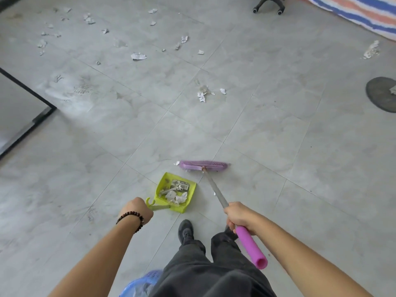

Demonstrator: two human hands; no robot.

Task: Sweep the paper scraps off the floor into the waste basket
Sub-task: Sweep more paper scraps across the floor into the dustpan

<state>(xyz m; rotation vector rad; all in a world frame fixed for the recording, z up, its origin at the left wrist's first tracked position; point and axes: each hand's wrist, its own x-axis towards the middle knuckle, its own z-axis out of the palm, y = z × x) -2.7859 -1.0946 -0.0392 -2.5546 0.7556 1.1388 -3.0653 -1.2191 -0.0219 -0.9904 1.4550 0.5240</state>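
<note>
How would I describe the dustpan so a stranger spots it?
Just ahead of the person's black shoe on the tiled floor is the dustpan, its handle gripped by the left hand. It is the only lime-green thing, with paper scraps inside.

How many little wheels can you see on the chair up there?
2: the left wheel and the right wheel, under the chair base. More may hide past the picture's top edge.

Both forearms are bare, from the near edge of the view out to the left hand and the right hand. A bracelet of round beads, dark brown to black, circles the left wrist. Loose, creased trousers in dark grey cover the legs. Beyond their left cuff shows a black shoe.
</note>
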